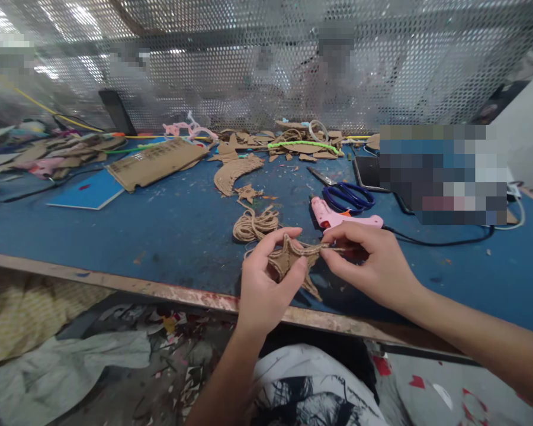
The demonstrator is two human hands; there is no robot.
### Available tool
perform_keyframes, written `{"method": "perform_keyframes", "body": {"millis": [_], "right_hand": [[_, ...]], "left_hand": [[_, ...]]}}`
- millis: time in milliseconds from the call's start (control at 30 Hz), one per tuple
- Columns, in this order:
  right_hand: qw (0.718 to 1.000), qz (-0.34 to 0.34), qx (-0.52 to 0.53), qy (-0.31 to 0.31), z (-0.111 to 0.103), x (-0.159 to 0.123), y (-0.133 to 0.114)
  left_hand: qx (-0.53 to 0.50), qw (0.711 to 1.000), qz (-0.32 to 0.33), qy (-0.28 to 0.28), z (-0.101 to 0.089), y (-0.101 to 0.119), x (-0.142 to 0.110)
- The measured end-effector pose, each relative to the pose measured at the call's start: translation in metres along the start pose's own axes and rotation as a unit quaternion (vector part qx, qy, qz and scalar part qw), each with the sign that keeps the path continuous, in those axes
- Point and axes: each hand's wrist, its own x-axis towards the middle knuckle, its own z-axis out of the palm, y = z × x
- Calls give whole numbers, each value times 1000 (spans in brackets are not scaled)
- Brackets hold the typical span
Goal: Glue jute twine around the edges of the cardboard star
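My left hand (pixel 266 281) pinches a brown cardboard star (pixel 293 260) between thumb and fingers, just above the front edge of the blue table (pixel 169 228). My right hand (pixel 368 260) is closed on the star's right point, fingers pressed together on its twine-wrapped tip. A coil of jute twine (pixel 254 226) lies on the table just behind the star, with a strand running toward it. A pink glue gun (pixel 337 218) rests on the table right behind my right hand.
Blue-handled scissors (pixel 349 196) lie behind the glue gun. A cardboard crescent (pixel 233 174), a small cardboard star (pixel 249 192), a flat cardboard sheet (pixel 157 163), a blue board (pixel 86 192) and scraps sit further back. A perforated metal screen (pixel 266 65) closes the back.
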Motion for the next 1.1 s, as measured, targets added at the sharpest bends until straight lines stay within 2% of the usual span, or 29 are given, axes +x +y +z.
{"method": "perform_keyframes", "body": {"millis": [133, 567, 833, 1100], "right_hand": [[1000, 0, 1, 5, 0, 2, 1], [1000, 0, 5, -1, 0, 1, 0], [1000, -6, -1, 5, -1, 0, -1], [1000, -7, 3, 3, 1, 0, 0]], "left_hand": [[-24, 1000, -13, -3, 0, 0, -1], [16, 1000, -8, 12, -2, -1, 2], [-25, 999, -29, 9, -2, -3, 1], [-11, 999, -30, 16, -1, -2, 1]]}}
